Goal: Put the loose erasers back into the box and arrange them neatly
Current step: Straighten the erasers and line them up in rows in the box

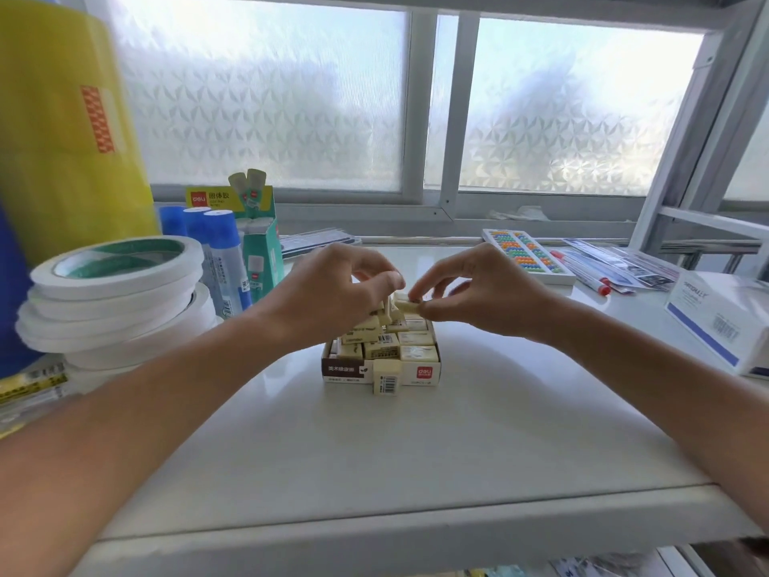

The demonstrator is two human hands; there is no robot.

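Mostly done: box (380, 370) near full; both hands, left (333, 293) & right (478, 293), pinch erasers (405, 304); one eraser (387, 376) still outside, leaning on box front.

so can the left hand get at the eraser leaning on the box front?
Probably yes. That eraser stands outside the box with bare table in front, but the left hand is gripping erasers over the box and must let go first.

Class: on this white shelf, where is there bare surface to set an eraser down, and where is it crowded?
Bare: the white shelf between the brown-and-white eraser box and the near edge. Crowded: stacked white tape rolls left, white carton right, colourful bead abacus behind.
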